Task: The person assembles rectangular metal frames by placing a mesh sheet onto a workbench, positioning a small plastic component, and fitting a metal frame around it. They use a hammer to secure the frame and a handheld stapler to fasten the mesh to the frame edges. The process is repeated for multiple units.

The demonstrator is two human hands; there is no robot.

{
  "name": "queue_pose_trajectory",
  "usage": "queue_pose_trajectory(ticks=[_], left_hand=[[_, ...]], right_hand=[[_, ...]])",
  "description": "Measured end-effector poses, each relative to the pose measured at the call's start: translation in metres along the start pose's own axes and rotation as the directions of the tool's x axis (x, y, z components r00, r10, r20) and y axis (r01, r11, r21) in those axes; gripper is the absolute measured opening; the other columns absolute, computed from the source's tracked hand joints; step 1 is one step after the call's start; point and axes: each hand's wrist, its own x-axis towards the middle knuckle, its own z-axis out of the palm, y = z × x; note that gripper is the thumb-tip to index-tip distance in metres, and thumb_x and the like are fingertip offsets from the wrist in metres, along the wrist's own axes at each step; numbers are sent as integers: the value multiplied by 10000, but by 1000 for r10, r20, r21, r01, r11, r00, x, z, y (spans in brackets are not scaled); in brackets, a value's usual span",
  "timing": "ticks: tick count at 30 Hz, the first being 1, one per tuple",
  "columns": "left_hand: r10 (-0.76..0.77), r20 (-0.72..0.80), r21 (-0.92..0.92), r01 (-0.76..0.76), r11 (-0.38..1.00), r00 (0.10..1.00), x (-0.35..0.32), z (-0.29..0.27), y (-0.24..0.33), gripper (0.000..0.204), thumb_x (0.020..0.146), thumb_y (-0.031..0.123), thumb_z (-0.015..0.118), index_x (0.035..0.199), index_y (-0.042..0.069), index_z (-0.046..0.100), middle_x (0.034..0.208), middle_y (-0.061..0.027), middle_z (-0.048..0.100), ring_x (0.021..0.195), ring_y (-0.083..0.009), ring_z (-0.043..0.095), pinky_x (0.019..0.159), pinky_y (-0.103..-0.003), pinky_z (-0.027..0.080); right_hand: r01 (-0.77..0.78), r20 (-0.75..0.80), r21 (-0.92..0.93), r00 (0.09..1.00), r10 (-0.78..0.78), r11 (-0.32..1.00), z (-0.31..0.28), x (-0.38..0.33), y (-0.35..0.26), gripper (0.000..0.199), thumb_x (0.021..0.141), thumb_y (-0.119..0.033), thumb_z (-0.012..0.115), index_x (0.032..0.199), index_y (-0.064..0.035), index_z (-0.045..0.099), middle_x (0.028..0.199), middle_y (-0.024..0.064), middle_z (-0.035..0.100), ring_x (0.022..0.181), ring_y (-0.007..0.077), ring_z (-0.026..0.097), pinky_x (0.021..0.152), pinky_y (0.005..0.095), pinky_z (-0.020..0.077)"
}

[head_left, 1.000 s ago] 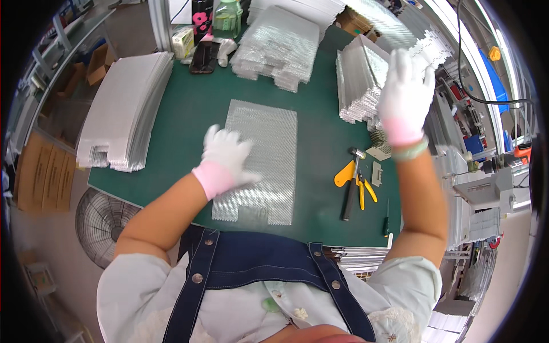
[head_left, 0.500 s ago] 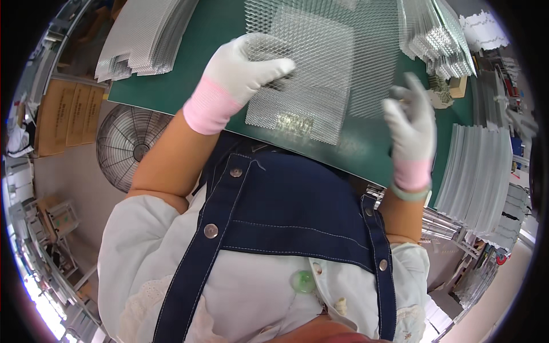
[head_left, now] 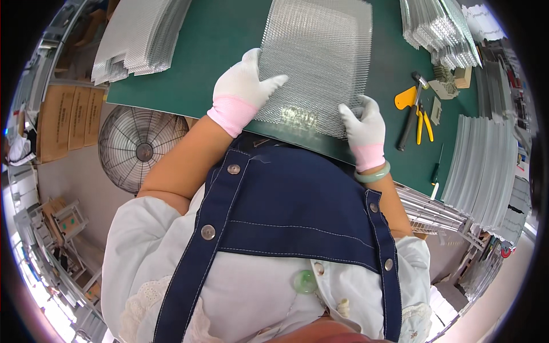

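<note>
Silver expanded-metal mesh sheets (head_left: 314, 63) lie overlapped on the green tabletop (head_left: 223, 34), close to its near edge. My left hand (head_left: 239, 94), in a white glove with a pink cuff, is at their left edge. Its thumb reaches over the mesh, apart from the fingers. My right hand (head_left: 365, 126), gloved the same way, is at the near right corner of the sheets. Thumb and fingers are apart there too, the thumb over the mesh. Both hands look open against the edges, without a closed grip.
Mesh stacks stand at the far left (head_left: 140, 40) and far right (head_left: 437, 28). Right of my hands lie a hammer (head_left: 412, 114), yellow-handled pliers (head_left: 423, 126) and a screwdriver (head_left: 437, 170). Pale sheets (head_left: 480, 166) are stacked beyond the right edge. A floor fan (head_left: 144, 151) stands left.
The separate mesh sheets have come together into one overlapped pile. My right hand has moved left to the pile, uncovering the tools. My left hand has shifted down to the left edge.
</note>
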Motion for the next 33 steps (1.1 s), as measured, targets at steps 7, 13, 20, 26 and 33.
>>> queue_pose_trajectory(ticks=[7, 13, 20, 26, 33], left_hand=[[-79, 146, 91, 66, 994, 986, 6, 17, -7, 837, 831, 563, 684, 1358, -51, 470, 1158, -253, 659, 1059, -375, 656, 885, -412, 539], [-92, 197, 137, 66, 988, 976, 13, 22, -10, 748, 831, 512, 704, 1286, -49, 511, 1067, -245, 684, 1010, -373, 667, 861, -425, 540], [-75, 166, 121, 55, 991, 983, 14, 24, -10, 689, 823, 493, 717, 1244, -20, 532, 1022, -232, 685, 975, -369, 672, 837, -423, 542], [-24, 56, 321, 5, 947, 998, 8, 16, 8, 495, 864, 421, 689, 1107, 3, 584, 890, -175, 652, 859, -360, 666, 770, -430, 540], [375, 343, 123, -437, 891, 861, -39, 3, -5, 256, 900, 233, 630, 1064, 37, 618, 1077, -184, 612, 995, -351, 606, 866, -457, 502]], right_hand=[[43, 72, -264, 997, -25, 964, 13, 8, 12, 642, 837, -364, 731, 1265, 75, 542, 949, 220, 690, 909, 344, 677, 825, 400, 524], [0, 102, -299, 994, 32, 954, 13, 8, 5, 655, 841, -369, 726, 1274, 76, 516, 1025, 254, 686, 991, 383, 663, 873, 419, 519], [-20, 117, -335, 991, 62, 942, 10, 13, 1, 655, 835, -383, 734, 1268, 47, 497, 1044, 241, 672, 1023, 363, 661, 875, 420, 526], [156, -21, -598, 978, -210, 786, 14, 7, 0, 418, 835, -374, 727, 1055, -51, 576, 923, 165, 647, 889, 357, 666, 748, 448, 540], [545, 175, -453, 830, -529, 706, 16, -19, 9, 244, 877, -306, 673, 975, -87, 624, 903, 132, 626, 791, 334, 652, 643, 428, 527]])
